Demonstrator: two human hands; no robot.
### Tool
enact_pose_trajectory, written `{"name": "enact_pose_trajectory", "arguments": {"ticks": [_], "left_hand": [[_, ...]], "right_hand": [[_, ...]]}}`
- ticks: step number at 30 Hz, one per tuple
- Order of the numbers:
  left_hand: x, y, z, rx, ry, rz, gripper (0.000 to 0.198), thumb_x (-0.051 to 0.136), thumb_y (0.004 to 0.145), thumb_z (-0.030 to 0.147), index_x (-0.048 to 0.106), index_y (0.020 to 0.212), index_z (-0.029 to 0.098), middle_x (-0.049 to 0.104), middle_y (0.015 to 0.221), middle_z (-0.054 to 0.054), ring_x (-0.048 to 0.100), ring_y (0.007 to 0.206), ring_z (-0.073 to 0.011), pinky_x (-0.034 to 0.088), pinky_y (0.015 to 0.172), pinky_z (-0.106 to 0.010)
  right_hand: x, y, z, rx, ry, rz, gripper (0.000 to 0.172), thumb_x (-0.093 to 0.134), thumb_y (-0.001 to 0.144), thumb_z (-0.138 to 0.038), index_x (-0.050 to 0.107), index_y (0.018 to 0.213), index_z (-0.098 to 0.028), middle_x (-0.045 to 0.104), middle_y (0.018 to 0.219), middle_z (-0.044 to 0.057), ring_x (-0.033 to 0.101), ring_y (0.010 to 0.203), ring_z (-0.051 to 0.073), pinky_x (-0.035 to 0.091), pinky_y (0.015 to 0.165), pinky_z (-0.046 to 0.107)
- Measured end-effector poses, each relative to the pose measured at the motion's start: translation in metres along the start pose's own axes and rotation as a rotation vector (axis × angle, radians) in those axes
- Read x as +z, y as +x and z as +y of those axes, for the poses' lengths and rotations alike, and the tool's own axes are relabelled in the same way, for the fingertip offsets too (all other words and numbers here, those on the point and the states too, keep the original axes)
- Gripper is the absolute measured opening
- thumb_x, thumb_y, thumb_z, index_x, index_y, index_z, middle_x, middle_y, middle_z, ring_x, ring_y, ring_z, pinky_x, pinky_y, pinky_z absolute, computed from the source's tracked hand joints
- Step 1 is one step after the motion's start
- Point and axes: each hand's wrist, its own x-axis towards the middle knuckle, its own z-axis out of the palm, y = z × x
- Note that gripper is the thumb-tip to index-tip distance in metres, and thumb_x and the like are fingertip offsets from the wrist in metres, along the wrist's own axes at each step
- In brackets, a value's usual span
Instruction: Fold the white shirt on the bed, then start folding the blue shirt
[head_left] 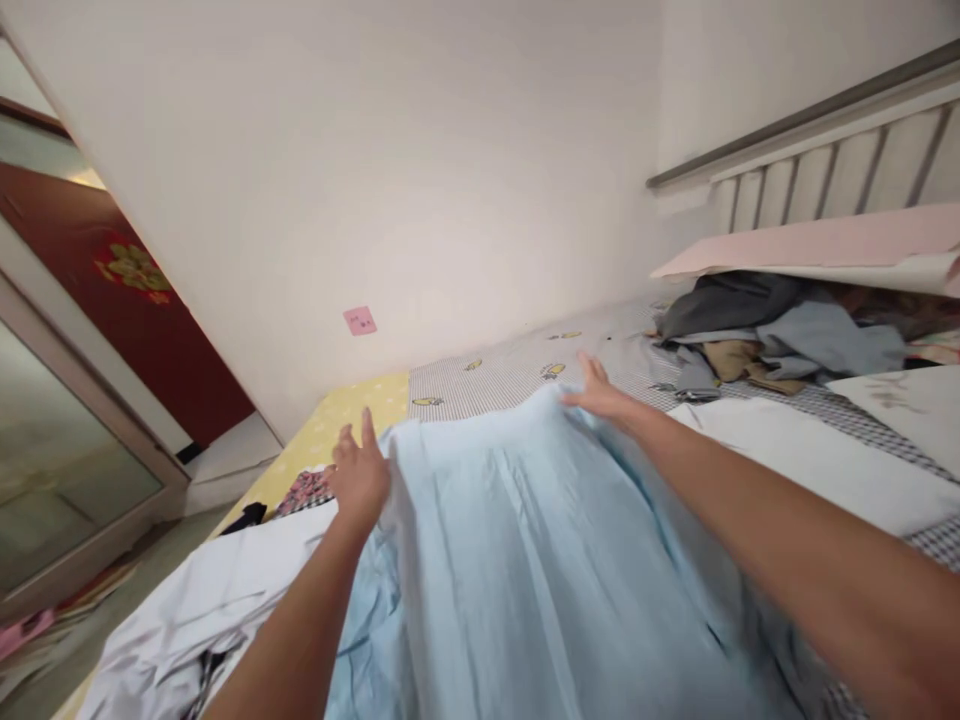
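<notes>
A light blue shirt-like garment lies spread out before me on the bed, with long creases running down its middle. My left hand is at its far left corner, fingers apart and the index finger stretched upward, the thumb side against the cloth. At the far right corner is my right hand, its fingers extended and the thumb side touching the fabric edge. Bunched blue cloth shows below my left hand. My forearms hide part of the garment's sides, and its near end runs out of view.
White clothing lies at the left and a flat white cloth at the right. Grey and brown clothes are heaped beneath a pink-white sheet near the headboard. A wall stands behind the patterned bedding.
</notes>
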Motion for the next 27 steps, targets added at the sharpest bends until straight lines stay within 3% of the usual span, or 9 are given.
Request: {"name": "enact_pose_trajectory", "arguments": {"ticks": [2, 5, 7, 8, 10, 13, 19, 27], "left_hand": [[0.033, -0.024, 0.016, 0.123, -0.044, 0.020, 0.068, 0.048, 0.096, 0.020, 0.028, 0.161, 0.027, 0.031, 0.167, -0.018, 0.033, 0.151, -0.0379, 0.033, 0.117, -0.063], [0.080, -0.081, 0.025, 0.435, -0.112, 0.017, 0.064, 0.039, 0.097, 0.013, 0.038, 0.156, 0.036, 0.033, 0.168, -0.009, 0.024, 0.157, -0.0300, 0.016, 0.126, -0.061], [0.107, -0.122, 0.023, 0.617, -0.179, -0.171, 0.063, 0.041, 0.097, 0.015, 0.038, 0.155, 0.039, 0.038, 0.166, -0.006, 0.029, 0.155, -0.0271, 0.019, 0.127, -0.059], [0.120, -0.141, 0.020, 0.635, -0.197, -0.291, 0.062, 0.042, 0.097, 0.017, 0.039, 0.154, 0.040, 0.044, 0.162, -0.005, 0.036, 0.152, -0.0271, 0.023, 0.125, -0.061], [0.141, -0.170, 0.014, 0.557, -0.216, -0.438, 0.055, 0.042, 0.099, 0.027, 0.042, 0.153, 0.039, 0.046, 0.160, -0.004, 0.040, 0.150, -0.0297, 0.030, 0.121, -0.064], [0.159, -0.191, 0.007, 0.355, -0.227, -0.374, 0.051, 0.041, 0.101, 0.035, 0.046, 0.152, 0.034, 0.042, 0.163, -0.005, 0.034, 0.152, -0.0325, 0.031, 0.122, -0.062], [0.167, -0.179, 0.008, 0.084, -0.156, -0.247, 0.054, 0.043, 0.100, 0.039, 0.051, 0.149, 0.018, 0.045, 0.158, -0.021, 0.040, 0.148, -0.0399, 0.037, 0.118, -0.057], [0.163, -0.179, 0.009, 0.018, -0.248, -0.253, 0.055, 0.040, 0.100, 0.035, 0.051, 0.149, 0.013, 0.043, 0.158, -0.025, 0.038, 0.149, -0.0405, 0.033, 0.119, -0.056]], "right_hand": [[0.032, -0.025, 0.028, -0.002, -0.236, -0.153, 0.094, 0.070, 0.080, -0.033, 0.025, 0.162, -0.029, 0.013, 0.172, 0.016, 0.024, 0.154, 0.037, 0.028, 0.118, 0.061], [0.073, -0.075, 0.066, -0.044, -0.462, -0.263, 0.076, 0.060, 0.089, -0.034, 0.034, 0.159, -0.034, 0.015, 0.172, 0.012, 0.024, 0.154, 0.036, 0.024, 0.117, 0.066], [0.095, -0.107, 0.087, -0.107, -0.551, -0.281, 0.064, 0.055, 0.093, -0.034, 0.042, 0.155, -0.036, 0.022, 0.171, 0.009, 0.027, 0.154, 0.036, 0.025, 0.117, 0.065], [0.105, -0.121, 0.096, -0.153, -0.577, -0.288, 0.058, 0.051, 0.095, -0.035, 0.046, 0.153, -0.038, 0.026, 0.170, 0.008, 0.027, 0.153, 0.037, 0.025, 0.117, 0.065], [0.120, -0.142, 0.110, -0.248, -0.611, -0.276, 0.050, 0.043, 0.100, -0.037, 0.052, 0.149, -0.039, 0.039, 0.165, 0.006, 0.032, 0.151, 0.036, 0.026, 0.117, 0.064], [0.131, -0.158, 0.122, -0.340, -0.641, -0.202, 0.048, 0.035, 0.103, -0.039, 0.056, 0.146, -0.039, 0.050, 0.157, 0.005, 0.040, 0.147, 0.034, 0.029, 0.117, 0.061], [0.129, -0.172, 0.129, -0.315, -0.728, -0.135, 0.049, 0.033, 0.103, -0.037, 0.055, 0.147, -0.038, 0.052, 0.156, 0.004, 0.044, 0.145, 0.034, 0.032, 0.115, 0.059], [0.123, -0.182, 0.131, -0.348, -0.735, -0.090, 0.048, 0.033, 0.102, -0.036, 0.061, 0.141, -0.038, 0.058, 0.150, 0.003, 0.049, 0.140, 0.032, 0.034, 0.112, 0.057]]}}
